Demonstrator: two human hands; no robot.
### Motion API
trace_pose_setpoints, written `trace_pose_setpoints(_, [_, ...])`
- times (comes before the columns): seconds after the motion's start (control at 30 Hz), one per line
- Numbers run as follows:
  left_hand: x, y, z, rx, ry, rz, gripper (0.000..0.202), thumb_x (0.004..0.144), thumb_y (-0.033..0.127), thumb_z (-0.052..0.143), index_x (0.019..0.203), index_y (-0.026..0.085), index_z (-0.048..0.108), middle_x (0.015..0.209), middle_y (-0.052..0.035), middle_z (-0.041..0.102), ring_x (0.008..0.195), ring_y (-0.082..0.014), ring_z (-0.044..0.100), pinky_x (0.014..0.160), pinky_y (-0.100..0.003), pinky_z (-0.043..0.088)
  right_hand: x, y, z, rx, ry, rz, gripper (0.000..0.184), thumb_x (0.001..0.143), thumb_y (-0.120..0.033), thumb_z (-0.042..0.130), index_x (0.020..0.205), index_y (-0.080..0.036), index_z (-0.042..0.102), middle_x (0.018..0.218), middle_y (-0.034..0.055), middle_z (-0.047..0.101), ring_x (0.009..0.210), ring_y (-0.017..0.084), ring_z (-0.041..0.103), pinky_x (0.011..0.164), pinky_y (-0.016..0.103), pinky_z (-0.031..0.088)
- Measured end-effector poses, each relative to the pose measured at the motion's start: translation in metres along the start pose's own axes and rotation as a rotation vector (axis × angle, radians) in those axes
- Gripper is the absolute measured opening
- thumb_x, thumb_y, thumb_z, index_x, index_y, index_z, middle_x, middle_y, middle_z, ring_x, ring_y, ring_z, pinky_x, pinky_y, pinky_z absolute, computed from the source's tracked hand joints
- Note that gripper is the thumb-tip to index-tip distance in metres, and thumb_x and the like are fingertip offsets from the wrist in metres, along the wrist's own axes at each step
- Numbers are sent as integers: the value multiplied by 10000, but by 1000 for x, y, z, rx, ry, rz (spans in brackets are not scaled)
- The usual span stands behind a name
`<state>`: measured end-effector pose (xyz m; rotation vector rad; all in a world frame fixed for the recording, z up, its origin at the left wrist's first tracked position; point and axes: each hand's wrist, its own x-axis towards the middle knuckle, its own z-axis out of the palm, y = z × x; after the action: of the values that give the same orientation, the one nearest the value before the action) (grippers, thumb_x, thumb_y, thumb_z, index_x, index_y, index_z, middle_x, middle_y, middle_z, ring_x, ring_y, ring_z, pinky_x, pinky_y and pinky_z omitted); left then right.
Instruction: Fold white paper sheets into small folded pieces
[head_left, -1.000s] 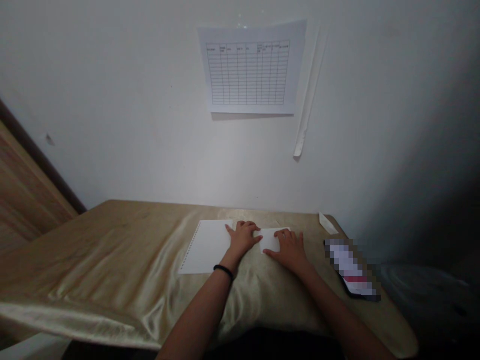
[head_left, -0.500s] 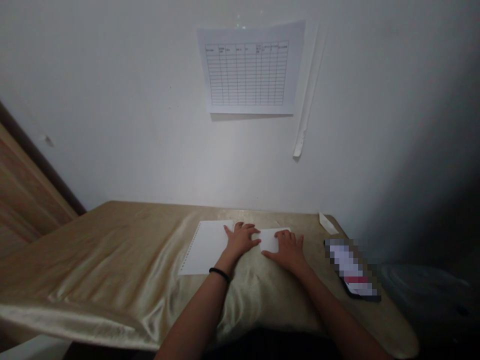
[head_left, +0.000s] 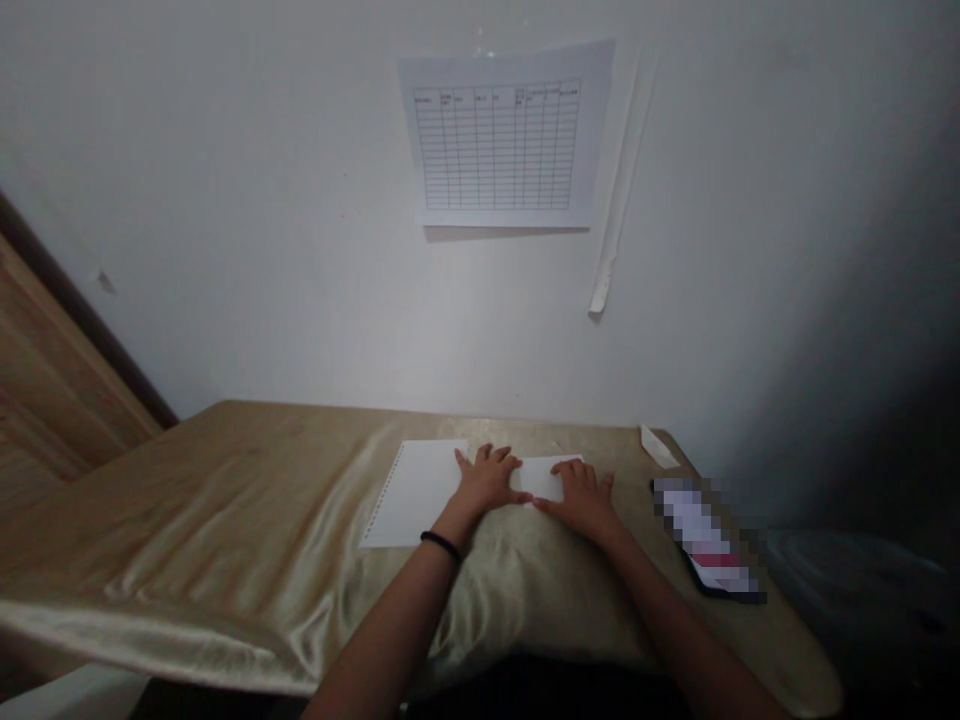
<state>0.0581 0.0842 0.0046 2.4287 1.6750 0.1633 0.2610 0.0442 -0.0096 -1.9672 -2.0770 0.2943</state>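
A small white sheet of paper (head_left: 538, 480) lies flat on the cloth-covered table between my hands. My left hand (head_left: 487, 478) rests with fingers spread at its left side, thumb reaching to its near edge. Over the right part of that sheet lies my right hand (head_left: 585, 495), fingers apart and thumb also at the near edge; the two thumb tips almost meet. To the left is a larger white sheet (head_left: 412, 490) with a row of punched holes down its left side, partly covered by my left hand. A black band (head_left: 441, 545) circles my left wrist.
A phone (head_left: 709, 545), its screen blurred out, lies at the table's right side. Beyond it a scrap of white paper (head_left: 658, 447) sits near the back corner. The satin tablecloth (head_left: 247, 510) is wrinkled. A printed table sheet (head_left: 499, 150) hangs on the wall behind.
My left thumb has shifted right and down to the near edge of the small sheet, close to my right thumb. The camera view has moved slightly. The papers look unchanged.
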Motion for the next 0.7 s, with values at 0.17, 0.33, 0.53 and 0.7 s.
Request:
trace_pose_setpoints(0.17, [1, -3, -3, -12, -49, -9, 782, 699, 760, 659, 1375, 396, 514, 1620, -40, 325, 1490, -437, 162, 1022, -874, 46, 6, 13, -4, 16, -66, 24, 593, 795, -554, 647, 1313, -298, 511, 1458, 107, 422, 1393, 364, 304, 1089, 729, 159])
trace_pose_setpoints(0.33, [0, -1, -3, -24, -51, -18, 779, 704, 750, 663, 1378, 385, 517, 1622, -44, 321, 1490, -440, 159, 1030, -867, 38, 8, 35, -7, 6, -62, 27, 566, 789, -392, 668, 1326, -282, 527, 1522, 93, 380, 1436, 325, 273, 1129, 586, 232])
trace_pose_setpoints(0.53, [1, -1, -3, -24, -48, -20, 770, 710, 739, 664, 1379, 386, 521, 1621, -42, 322, 1490, -450, 155, 1028, -867, 28, 12, 62, -12, 18, -45, -68, 606, 721, -177, 640, 1321, -226, 565, 1537, 107, 398, 1443, 275, 320, 1181, 440, 243])
trace_pose_setpoints(0.7, [0, -2, -2, -45, -41, -2, 774, 709, 750, 657, 1378, 384, 522, 1623, -37, 319, 1490, -444, 157, 1022, -871, 23, 14, 71, -13, 68, -41, -62, 732, 623, -50, 537, 1338, -201, 568, 1546, 89, 406, 1437, 224, 351, 1185, 377, 266])
